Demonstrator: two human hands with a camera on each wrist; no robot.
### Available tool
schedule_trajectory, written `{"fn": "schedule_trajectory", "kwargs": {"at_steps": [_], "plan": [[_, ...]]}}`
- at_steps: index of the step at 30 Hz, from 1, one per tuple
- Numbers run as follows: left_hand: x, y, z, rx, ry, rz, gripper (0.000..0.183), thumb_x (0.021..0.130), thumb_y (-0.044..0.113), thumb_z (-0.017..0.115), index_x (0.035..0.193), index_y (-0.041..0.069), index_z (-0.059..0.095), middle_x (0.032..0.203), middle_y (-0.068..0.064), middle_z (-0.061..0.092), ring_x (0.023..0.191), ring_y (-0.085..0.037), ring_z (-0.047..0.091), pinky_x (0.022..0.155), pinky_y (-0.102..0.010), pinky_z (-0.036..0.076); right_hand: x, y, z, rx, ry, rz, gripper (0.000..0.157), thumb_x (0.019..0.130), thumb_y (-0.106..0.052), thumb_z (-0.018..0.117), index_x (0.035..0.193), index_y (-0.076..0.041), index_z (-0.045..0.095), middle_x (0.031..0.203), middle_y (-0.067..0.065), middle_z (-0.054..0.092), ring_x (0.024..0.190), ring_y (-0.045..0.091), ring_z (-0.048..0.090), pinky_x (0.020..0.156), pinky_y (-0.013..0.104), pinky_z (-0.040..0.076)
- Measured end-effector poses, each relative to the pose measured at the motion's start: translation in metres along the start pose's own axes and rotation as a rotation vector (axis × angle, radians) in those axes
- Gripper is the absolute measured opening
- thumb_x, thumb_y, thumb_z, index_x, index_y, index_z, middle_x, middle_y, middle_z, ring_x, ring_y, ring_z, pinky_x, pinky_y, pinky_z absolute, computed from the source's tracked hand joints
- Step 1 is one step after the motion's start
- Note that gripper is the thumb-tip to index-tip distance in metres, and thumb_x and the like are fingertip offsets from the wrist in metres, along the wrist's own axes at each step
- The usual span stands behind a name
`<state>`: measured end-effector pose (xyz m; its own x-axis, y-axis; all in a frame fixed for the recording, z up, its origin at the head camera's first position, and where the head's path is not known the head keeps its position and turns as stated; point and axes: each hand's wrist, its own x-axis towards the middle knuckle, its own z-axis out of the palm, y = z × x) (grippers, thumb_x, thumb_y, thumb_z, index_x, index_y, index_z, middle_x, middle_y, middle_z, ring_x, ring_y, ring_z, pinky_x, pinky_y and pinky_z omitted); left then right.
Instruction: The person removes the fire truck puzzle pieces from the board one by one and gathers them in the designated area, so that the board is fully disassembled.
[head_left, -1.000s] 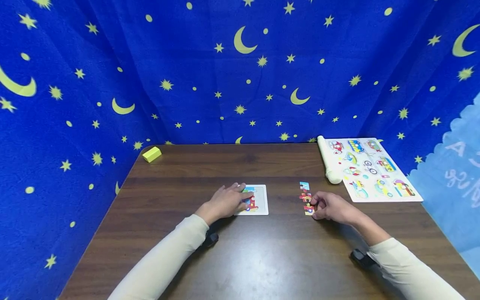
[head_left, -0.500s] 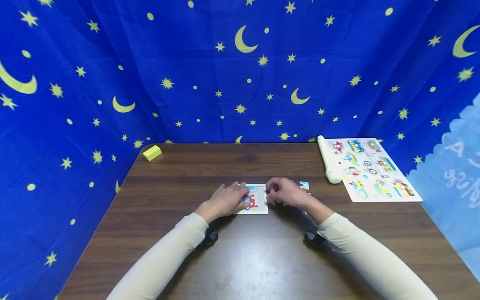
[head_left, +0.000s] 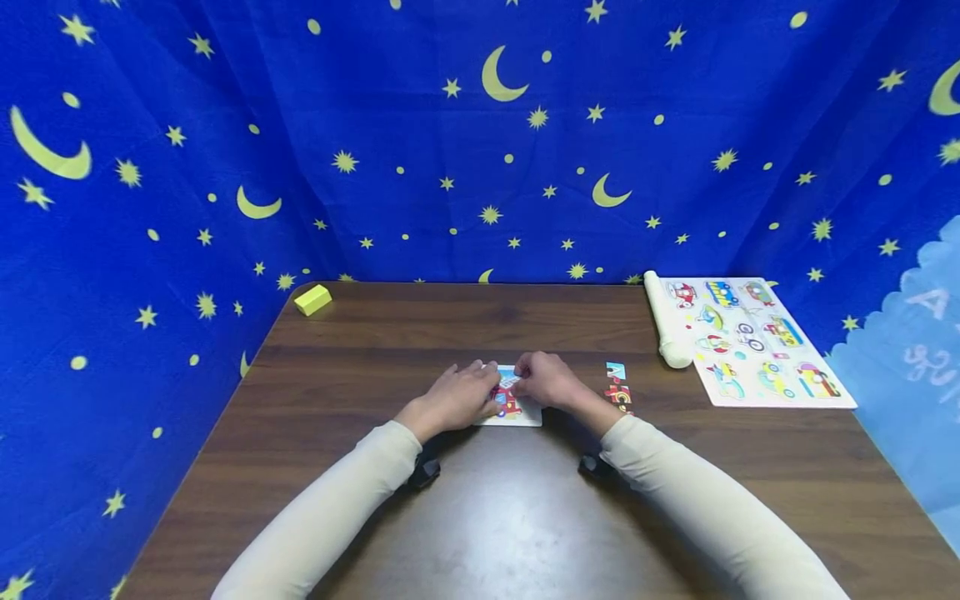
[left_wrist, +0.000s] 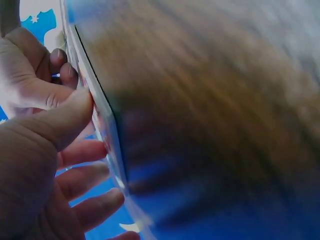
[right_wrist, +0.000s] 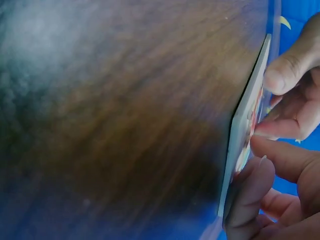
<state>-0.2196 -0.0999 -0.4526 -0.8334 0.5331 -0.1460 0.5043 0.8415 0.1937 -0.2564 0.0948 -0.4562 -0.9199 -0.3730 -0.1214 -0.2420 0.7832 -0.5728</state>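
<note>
On the wooden table lies a small white-framed jigsaw puzzle board (head_left: pixel 510 419) with a red and blue picture. My left hand (head_left: pixel 456 398) rests on its left part, fingers extended and thumb on the picture. Over the board's upper right part, my right hand (head_left: pixel 549 380) has its thumb and index finger brought together, pinching a small puzzle piece that the fingers mostly hide. In the right wrist view, the fingertips of my right hand (right_wrist: pixel 285 175) are at the board's surface (right_wrist: pixel 242 125). Loose jigsaw pieces (head_left: pixel 617 392) lie to the right, their lower end beside my sleeve.
A larger white board with vehicle pictures (head_left: pixel 757 342) lies at the back right, a white roll (head_left: pixel 666 321) along its left edge. At the back left corner sits a yellow block (head_left: pixel 312 300). A blue star-patterned curtain (head_left: pixel 420 150) hangs behind the table.
My right hand has moved left from the loose pieces to above the board, carrying a piece. My left hand stays on the board. The head view has shifted slightly.
</note>
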Motion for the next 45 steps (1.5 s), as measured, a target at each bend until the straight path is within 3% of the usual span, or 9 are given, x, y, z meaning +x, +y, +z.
{"fn": "schedule_trajectory", "kwargs": {"at_steps": [4,10,20,27,34,41,45], "plan": [[-0.003,0.000,-0.004,0.045,-0.016,0.025,0.053,0.101,0.047,0.061,0.140,0.011,0.059,0.161,-0.011,0.040,0.148,-0.035,0.037,0.117,-0.063,0.031,0.000,0.001,0.000,0.018,-0.005,-0.003,0.022,0.082,-0.014,0.081,0.097,-0.005,0.068,0.084,0.004,0.066,0.075,0.017,0.059,0.065,0.029,0.048],[-0.014,-0.002,-0.010,0.055,-0.046,0.060,0.065,0.099,0.054,0.060,0.152,0.017,0.051,0.161,-0.010,0.041,0.149,-0.033,0.036,0.116,-0.061,0.033,0.001,-0.002,0.000,0.018,0.011,0.012,0.022,0.081,-0.014,0.082,0.095,-0.007,0.068,0.085,0.003,0.066,0.078,0.017,0.060,0.071,0.031,0.049],[-0.026,0.001,-0.001,0.086,-0.122,0.094,0.063,0.098,0.057,0.058,0.155,0.032,0.045,0.162,-0.010,0.040,0.149,-0.030,0.036,0.115,-0.060,0.036,-0.004,-0.002,0.010,0.054,-0.027,0.062,0.021,0.081,-0.009,0.082,0.092,-0.007,0.064,0.083,0.003,0.064,0.072,0.017,0.058,0.062,0.027,0.047],[-0.025,0.000,-0.002,0.069,-0.101,0.083,0.062,0.097,0.056,0.062,0.153,0.032,0.049,0.159,-0.008,0.044,0.148,-0.027,0.039,0.111,-0.060,0.041,0.001,-0.002,0.005,0.234,-0.083,0.098,0.024,0.079,0.003,0.079,0.090,-0.005,0.059,0.078,0.008,0.058,0.055,0.016,0.057,0.048,0.027,0.053],[-0.021,0.000,-0.005,0.063,-0.112,0.084,0.062,0.097,0.056,0.061,0.153,0.032,0.049,0.160,-0.009,0.043,0.148,-0.028,0.039,0.110,-0.059,0.042,0.003,0.002,0.003,0.376,-0.083,0.108,0.019,0.081,0.012,0.070,0.088,-0.001,0.057,0.071,0.008,0.057,0.054,0.015,0.056,0.046,0.026,0.052],[-0.019,-0.001,-0.004,0.073,-0.096,0.107,0.063,0.097,0.057,0.061,0.153,0.031,0.049,0.160,-0.010,0.042,0.148,-0.029,0.039,0.109,-0.056,0.044,0.003,0.007,-0.002,0.409,-0.056,0.090,0.015,0.084,0.008,0.070,0.084,-0.002,0.059,0.064,0.006,0.058,0.054,0.014,0.056,0.047,0.025,0.052],[-0.019,-0.001,-0.004,0.074,-0.094,0.113,0.063,0.097,0.057,0.061,0.153,0.030,0.050,0.161,-0.011,0.040,0.149,-0.031,0.038,0.110,-0.055,0.044,-0.001,0.017,-0.016,0.422,-0.043,0.084,0.013,0.086,0.004,0.071,0.086,-0.002,0.060,0.067,0.006,0.058,0.057,0.014,0.057,0.048,0.025,0.051]]}}
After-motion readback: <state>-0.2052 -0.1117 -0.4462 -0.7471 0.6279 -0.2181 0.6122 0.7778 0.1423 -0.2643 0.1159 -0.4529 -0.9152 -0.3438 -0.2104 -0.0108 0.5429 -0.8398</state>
